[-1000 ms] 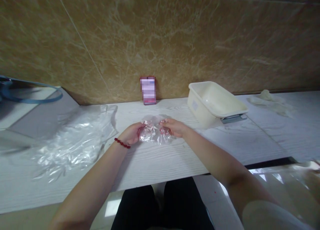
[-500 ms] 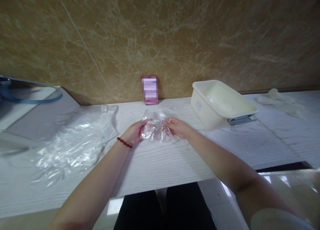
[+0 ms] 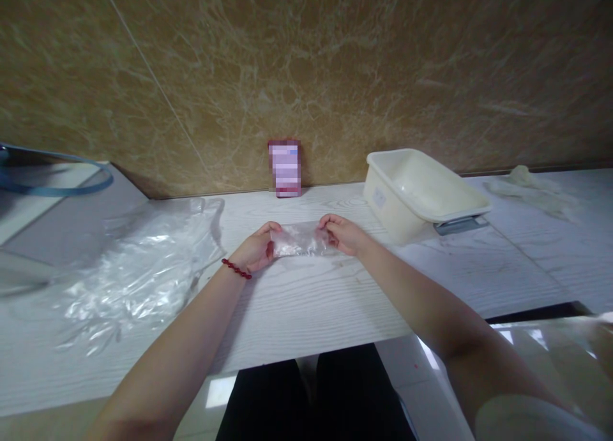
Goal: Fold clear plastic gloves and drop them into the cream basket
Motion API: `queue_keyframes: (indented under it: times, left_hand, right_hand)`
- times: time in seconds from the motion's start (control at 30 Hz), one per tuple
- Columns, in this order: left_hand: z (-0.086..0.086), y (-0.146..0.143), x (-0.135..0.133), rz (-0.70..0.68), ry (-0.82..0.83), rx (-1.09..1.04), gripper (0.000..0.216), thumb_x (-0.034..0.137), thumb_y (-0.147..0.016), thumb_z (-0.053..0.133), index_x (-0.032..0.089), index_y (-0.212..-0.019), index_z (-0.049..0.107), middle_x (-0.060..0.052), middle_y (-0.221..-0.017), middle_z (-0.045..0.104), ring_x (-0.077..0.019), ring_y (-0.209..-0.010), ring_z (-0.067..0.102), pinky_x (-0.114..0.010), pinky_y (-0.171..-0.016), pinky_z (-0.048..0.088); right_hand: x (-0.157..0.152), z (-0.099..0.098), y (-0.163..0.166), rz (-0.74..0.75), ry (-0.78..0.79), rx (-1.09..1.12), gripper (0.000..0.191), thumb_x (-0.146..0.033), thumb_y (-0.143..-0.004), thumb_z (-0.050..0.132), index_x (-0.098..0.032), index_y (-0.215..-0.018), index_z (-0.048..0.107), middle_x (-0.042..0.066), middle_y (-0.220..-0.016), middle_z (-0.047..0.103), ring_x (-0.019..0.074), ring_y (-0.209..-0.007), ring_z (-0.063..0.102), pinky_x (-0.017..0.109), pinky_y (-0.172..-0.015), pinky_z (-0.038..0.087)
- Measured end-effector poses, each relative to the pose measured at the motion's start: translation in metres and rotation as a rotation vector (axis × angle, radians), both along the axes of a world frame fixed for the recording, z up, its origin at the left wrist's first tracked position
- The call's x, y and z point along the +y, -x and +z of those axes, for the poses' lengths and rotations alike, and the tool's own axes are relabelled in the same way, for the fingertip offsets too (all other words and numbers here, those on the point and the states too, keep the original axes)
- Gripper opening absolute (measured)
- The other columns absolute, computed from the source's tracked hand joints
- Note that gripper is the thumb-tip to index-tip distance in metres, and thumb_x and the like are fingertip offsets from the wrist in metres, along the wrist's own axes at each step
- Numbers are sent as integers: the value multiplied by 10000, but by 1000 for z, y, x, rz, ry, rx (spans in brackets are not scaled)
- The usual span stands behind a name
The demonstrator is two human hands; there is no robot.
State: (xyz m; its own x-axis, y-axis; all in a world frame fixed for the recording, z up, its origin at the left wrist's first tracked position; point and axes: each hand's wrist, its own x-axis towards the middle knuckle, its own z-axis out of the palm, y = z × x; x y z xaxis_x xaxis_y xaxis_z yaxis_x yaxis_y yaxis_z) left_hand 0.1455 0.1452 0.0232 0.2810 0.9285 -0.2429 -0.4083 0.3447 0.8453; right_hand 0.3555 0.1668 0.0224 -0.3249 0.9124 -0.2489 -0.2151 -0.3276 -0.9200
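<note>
A clear plastic bag (image 3: 300, 240) is stretched into a flat, narrow strip between my two hands, just over the white wood-grain table (image 3: 306, 307). My left hand (image 3: 258, 246) pinches its left end, thumb on top. At the other end, the fingers of my right hand (image 3: 343, 235) are closed on the upper right corner. A red bead bracelet (image 3: 236, 269) circles my left wrist. Whether anything lies inside the plastic cannot be made out.
A heap of clear plastic bags (image 3: 138, 275) lies to the left. At the right stands a cream plastic bin (image 3: 400, 205) with a grey handle, and beyond it thin pale gloves (image 3: 531, 189). A phone-like device (image 3: 286, 168) with a blurred screen leans on the marble wall.
The bag was crumpled and bunched between my hands; now it is flattened and folded into a narrow strip. Both hands still grip its ends.
</note>
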Motion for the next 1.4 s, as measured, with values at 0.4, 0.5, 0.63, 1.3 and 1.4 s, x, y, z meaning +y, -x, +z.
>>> queue_keyframes:
  times: [0.4, 0.5, 0.63, 1.3, 1.4]
  left_hand:
    - [4, -3, -2, 39, 49, 9, 215, 293, -669, 545, 131, -529, 524, -10, -490, 527, -106, -451, 502, -213, -447, 417]
    - [0, -10, -3, 131, -37, 137, 196, 295, -611, 645, 126, -584, 552, 1, -544, 563, -90, -487, 507, -192, -462, 401]
    - [-3, -17, -7, 258, -150, 264, 279, 311, -576, 687, 143, -516, 473, 38, -483, 482, -55, -446, 430, -168, -416, 321]
    - [-3, -21, -6, 328, -191, 126, 387, 161, -526, 712, 182, -821, 463, -6, -860, 632, -91, -650, 571, -186, -547, 420]
    - [-1, -21, -6, 314, -209, 119, 399, 138, -522, 712, 180, -833, 465, -11, -878, 629, -87, -677, 573, -177, -569, 427]
  right_hand:
    - [-1, -2, 3, -25, -61, 39, 71, -94, -574, 479, -165, -575, 476, -20, -591, 585, 76, -521, 527, 142, -418, 305]
    - [-1, -1, 3, -28, -74, 75, 69, -89, -572, 456, -156, -560, 464, -11, -582, 571, 83, -519, 529, 154, -430, 335]
    - [-2, 2, 4, -28, -86, 206, 70, -106, -609, 466, -170, -633, 451, -20, -613, 559, 102, -562, 554, 196, -496, 417]
    - [-11, -5, 16, 31, -108, 16, 459, -154, -521, 745, -198, -898, 487, -17, -813, 589, 79, -704, 562, 234, -671, 476]
    - [-6, -10, 15, -3, -160, 26, 491, -135, -508, 736, -196, -921, 477, -16, -811, 589, 85, -720, 561, 226, -669, 469]
